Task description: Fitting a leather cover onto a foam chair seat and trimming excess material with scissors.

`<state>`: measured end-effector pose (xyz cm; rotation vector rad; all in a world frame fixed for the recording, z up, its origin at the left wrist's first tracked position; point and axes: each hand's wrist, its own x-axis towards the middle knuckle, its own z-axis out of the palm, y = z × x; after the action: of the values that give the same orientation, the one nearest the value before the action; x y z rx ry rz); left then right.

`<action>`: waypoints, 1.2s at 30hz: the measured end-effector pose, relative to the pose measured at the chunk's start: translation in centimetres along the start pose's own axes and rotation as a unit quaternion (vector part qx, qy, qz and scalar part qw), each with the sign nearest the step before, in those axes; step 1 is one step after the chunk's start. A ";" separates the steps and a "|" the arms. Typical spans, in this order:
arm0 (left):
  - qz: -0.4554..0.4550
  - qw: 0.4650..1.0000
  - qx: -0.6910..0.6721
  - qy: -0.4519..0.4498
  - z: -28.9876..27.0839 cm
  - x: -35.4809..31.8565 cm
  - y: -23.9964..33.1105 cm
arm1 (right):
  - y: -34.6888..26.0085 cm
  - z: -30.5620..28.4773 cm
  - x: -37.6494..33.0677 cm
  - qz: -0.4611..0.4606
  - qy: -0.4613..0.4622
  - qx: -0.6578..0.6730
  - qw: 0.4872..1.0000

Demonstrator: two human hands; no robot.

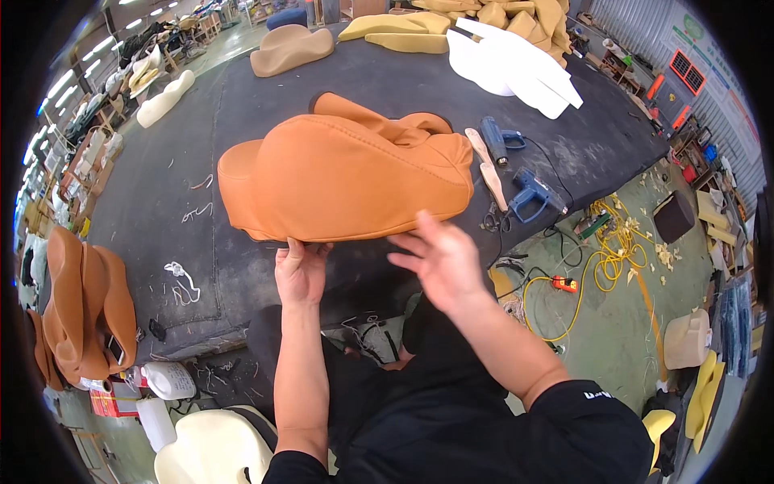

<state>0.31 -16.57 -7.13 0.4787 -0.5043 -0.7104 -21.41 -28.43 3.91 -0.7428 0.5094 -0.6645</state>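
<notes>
An orange-brown leather cover [322,173] with a stitched seam lies in front of me on the dark padded table. Its left part looks smooth and filled out, while loose folds gather at the far right. My left hand [301,270] pinches the near edge, thumb on the front; the other fingertips are partly hidden under it. Beside the near right edge, my right hand [435,262] has its fingers spread and grips nothing. Whether its fingertips brush the leather I cannot tell.
Right of the cover lie two blue heat guns [536,196], wooden paddles [492,181] and scissors [491,220]. Foam pieces [403,36] and white panels [512,73] sit at the back. Brown covered pieces [89,306] stand at left. A yellow cable [617,250] coils on the floor.
</notes>
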 end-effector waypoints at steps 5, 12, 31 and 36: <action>-0.158 0.964 -0.151 0.153 7.8 -4.7 -0.3 | -3.3 -2.5 -0.2 0.060 0.098 0.032 0.993; -0.171 0.969 0.002 0.178 13.7 -5.8 -1.7 | 0.0 -3.0 -0.9 0.111 0.005 0.049 0.993; -0.074 0.994 0.041 0.064 12.9 -1.9 -2.7 | -1.2 0.7 0.0 0.065 0.004 0.179 0.982; -0.031 0.996 0.050 0.062 13.1 -1.9 -2.2 | -0.8 1.7 0.7 0.036 -0.062 0.159 0.985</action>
<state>-9.62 -19.82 1.30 0.6301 -0.4105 -0.7125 -20.13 -28.65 5.47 -0.4595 0.3045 -0.6105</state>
